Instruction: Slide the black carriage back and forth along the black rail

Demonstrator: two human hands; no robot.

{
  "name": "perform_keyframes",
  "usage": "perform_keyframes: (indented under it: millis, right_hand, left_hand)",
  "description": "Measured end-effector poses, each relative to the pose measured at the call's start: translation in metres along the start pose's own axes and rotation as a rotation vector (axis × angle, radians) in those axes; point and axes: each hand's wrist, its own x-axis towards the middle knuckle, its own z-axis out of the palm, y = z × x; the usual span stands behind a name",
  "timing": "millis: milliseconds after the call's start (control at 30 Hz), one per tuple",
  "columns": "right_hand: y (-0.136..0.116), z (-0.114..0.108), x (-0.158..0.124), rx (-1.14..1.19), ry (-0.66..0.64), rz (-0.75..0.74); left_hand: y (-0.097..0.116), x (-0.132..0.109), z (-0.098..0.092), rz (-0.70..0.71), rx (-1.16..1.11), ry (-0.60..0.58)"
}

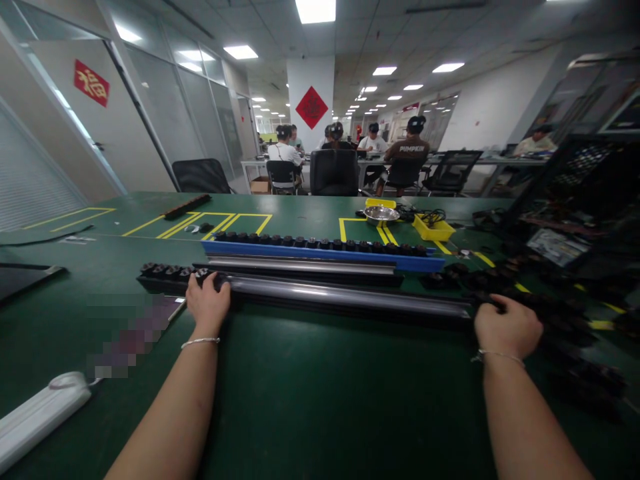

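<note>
A long black rail with a shiny grey channel lies across the table in front of me. My left hand grips it near its left end, thumb and fingers over the edge. Beside those fingers, several small black knob-like parts sit in a row on the rail. My right hand closes round the rail's dark right end; whether a small black part is also in its fingers is hidden. Just behind, a second rail with a metal strip and a blue rail holding a row of black parts lie roughly parallel.
Loose black parts cover the right side of the green table. Farther back stand a metal bowl and a yellow bin. A white power strip lies front left, near a blurred flat object. People sit beyond.
</note>
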Motion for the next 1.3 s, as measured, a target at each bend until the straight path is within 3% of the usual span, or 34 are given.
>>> perform_keyframes:
  millis: [100, 200, 300, 667, 1300]
  right_hand:
    - [-0.041, -0.008, -0.018, 0.121, -0.083, -0.162]
    - [-0.074, -0.014, -0.037, 0.210, -0.286, -0.376]
    - [-0.091, -0.017, -0.049, 0.164, -0.478, -0.521]
    - [-0.097, -0.021, -0.050, 0.052, -0.530, -0.477]
    - [-0.098, -0.022, -0.050, 0.064, -0.523, -0.464]
  left_hand:
    - [-0.004, 0.005, 0.004, -0.019, -0.018, -0.016]
    - [-0.008, 0.009, 0.006, -0.066, -0.022, -0.045]
    - [-0.012, 0.012, 0.008, -0.072, -0.030, -0.032]
    - [-0.009, 0.010, 0.006, -0.024, -0.016, 0.005]
    - [-0.002, 0.004, 0.004, 0.053, 0.003, 0.067]
